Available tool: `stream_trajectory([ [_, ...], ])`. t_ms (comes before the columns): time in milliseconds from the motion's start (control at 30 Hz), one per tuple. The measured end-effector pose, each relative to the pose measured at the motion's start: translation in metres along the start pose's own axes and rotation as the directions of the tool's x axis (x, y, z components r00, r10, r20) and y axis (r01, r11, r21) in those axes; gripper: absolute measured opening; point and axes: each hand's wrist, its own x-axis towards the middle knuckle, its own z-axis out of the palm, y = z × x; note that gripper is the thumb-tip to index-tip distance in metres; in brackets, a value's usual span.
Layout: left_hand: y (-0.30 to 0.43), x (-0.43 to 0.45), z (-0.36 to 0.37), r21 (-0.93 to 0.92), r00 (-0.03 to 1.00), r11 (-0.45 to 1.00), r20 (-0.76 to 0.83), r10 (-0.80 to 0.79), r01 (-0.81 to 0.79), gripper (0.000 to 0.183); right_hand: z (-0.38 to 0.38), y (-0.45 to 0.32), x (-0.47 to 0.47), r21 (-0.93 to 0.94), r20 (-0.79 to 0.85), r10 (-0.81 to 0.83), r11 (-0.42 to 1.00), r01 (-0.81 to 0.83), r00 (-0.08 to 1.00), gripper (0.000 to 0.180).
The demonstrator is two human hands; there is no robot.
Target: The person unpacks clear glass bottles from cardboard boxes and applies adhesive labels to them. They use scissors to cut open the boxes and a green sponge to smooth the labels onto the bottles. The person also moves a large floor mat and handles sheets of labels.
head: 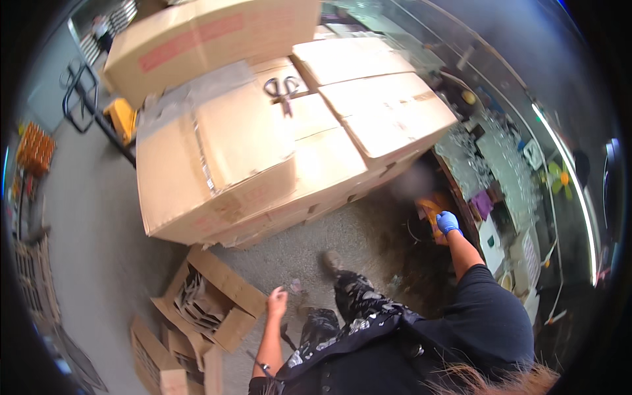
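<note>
My left hand [277,302] is bare and hangs over the floor beside an open cardboard box [242,328]. Its fingers look loosely curled, and I see nothing in them. On my right hand [448,223] is a blue glove. That hand is stretched out to the right, curled, in front of an orange-yellow item [434,212] by the workbench. Whether the gloved fingers touch or hold it cannot be made out. Ahead of me are stacked cardboard cartons [232,138], and a pair of black-handled scissors [284,94] lies on top of them.
Flat brown pieces fill the box at lower left, beside another open carton [158,360]. A pallet jack handle [81,94] rises at the far left. Along the right, a bench carries many clear glass-like pieces [513,173] and a purple cloth [481,203]. A person [102,32] stands far back.
</note>
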Motion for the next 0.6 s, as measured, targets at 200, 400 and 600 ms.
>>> stream_trajectory([
  [200,0.302,0.046,0.077,-0.356,0.981,0.918,0.011,0.192,-0.176,0.031,0.057,0.041,-0.093,0.188,0.648,-0.238,0.971,0.150,0.723,0.033],
  [400,0.511,0.160,0.084,0.220,0.567,0.669,-0.384,0.729,-0.710,0.023,0.045,0.097,-0.038,0.472,0.540,-0.265,0.881,-0.026,0.799,0.035],
  [600,0.529,0.361,0.005,0.641,0.656,0.764,-0.544,0.523,-0.079,0.041,-0.027,0.086,0.137,0.606,0.052,-0.371,0.750,0.265,0.927,0.026],
])
